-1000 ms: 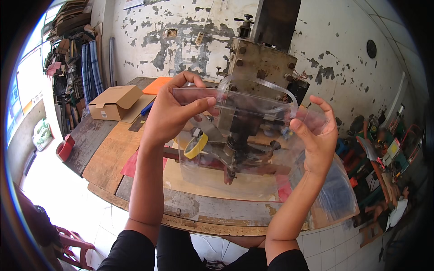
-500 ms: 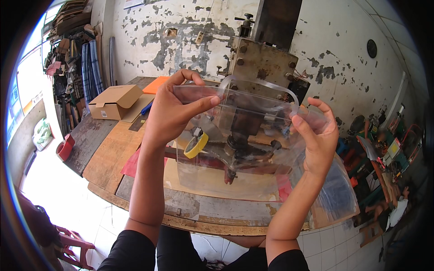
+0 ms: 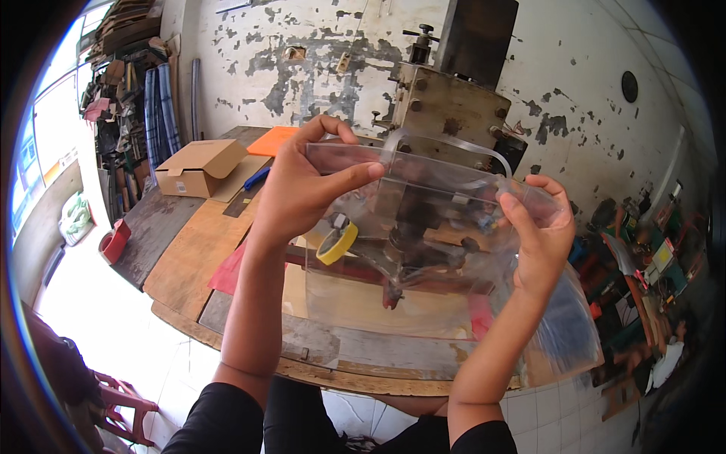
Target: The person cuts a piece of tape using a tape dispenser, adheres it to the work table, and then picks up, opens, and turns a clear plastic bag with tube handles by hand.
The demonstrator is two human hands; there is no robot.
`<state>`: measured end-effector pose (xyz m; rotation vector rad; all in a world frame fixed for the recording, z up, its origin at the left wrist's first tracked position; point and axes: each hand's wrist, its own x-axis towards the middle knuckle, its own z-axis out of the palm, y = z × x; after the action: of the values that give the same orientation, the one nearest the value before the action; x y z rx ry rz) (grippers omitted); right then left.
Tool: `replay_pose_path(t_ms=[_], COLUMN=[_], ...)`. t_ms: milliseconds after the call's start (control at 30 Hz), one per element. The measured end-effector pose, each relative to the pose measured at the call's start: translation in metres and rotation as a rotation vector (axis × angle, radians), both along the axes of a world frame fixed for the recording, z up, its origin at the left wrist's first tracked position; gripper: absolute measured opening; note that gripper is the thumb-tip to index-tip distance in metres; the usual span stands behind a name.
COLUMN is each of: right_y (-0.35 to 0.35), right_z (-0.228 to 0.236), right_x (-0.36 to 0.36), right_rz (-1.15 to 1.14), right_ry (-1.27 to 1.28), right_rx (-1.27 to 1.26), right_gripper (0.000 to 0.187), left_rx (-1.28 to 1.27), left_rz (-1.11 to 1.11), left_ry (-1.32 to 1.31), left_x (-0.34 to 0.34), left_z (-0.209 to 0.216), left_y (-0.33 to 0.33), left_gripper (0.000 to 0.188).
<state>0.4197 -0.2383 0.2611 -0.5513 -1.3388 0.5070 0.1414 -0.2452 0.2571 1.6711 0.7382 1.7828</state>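
A clear plastic bag (image 3: 386, 310) hangs upright between my hands, above the work table. From its top edge rises a clear strap handle (image 3: 454, 144). My left hand (image 3: 306, 185) is closed on the bag's upper left corner, thumb in front and fingers behind. The upper right corner is pinched in my right hand (image 3: 541, 242), its thumb beside the foot of the handle. Behind the bag stands a tall worn metal press (image 3: 446, 106), its lower parts showing blurred through the plastic. A yellow ring, looking like a tape roll (image 3: 338, 242), appears at the bag's left side.
An open cardboard box (image 3: 193, 166) and a blue-handled tool (image 3: 256, 178) lie on the table's left part. A red tape roll (image 3: 115, 242) sits at the left edge. Clear plastic sheets (image 3: 567, 325) are stacked at the right. One person (image 3: 665, 359) is at far right.
The whole view has shifted slightly, moving the room a little to the right in the picture. Both hands keep the same hold on the bag, which hangs almost as before.
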Motion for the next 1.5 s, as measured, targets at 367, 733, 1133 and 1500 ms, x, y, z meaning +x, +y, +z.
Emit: replay_pose_path(t_ms=[367,733,1133,1500], right_y=[0.006,0.009,0.006,-0.005], right_z=[-0.001,-0.003,-0.003,0.003], right_x=[0.006,0.009,0.007,0.006], right_rz=[-0.004,0.015,0.105,0.12], right_ry=[0.011,0.008,-0.033,-0.014], right_rx=[-0.013,0.012,-0.005,-0.077], right_gripper=[0.036,0.035,0.036,0.028], left_rx=[-0.045,0.009,-0.061,-0.009], left_rz=[-0.105,-0.029,0.023,0.061], left_ry=[-0.015,-0.019,-0.039,-0.052], left_x=[0.0,0.008,0.004,-0.003], left_z=[0.003,0.0,0.003,0.001], left_y=[-0.008,-0.003,-0.001,0.006], left_gripper=[0.036,0.044,0.045,0.047])
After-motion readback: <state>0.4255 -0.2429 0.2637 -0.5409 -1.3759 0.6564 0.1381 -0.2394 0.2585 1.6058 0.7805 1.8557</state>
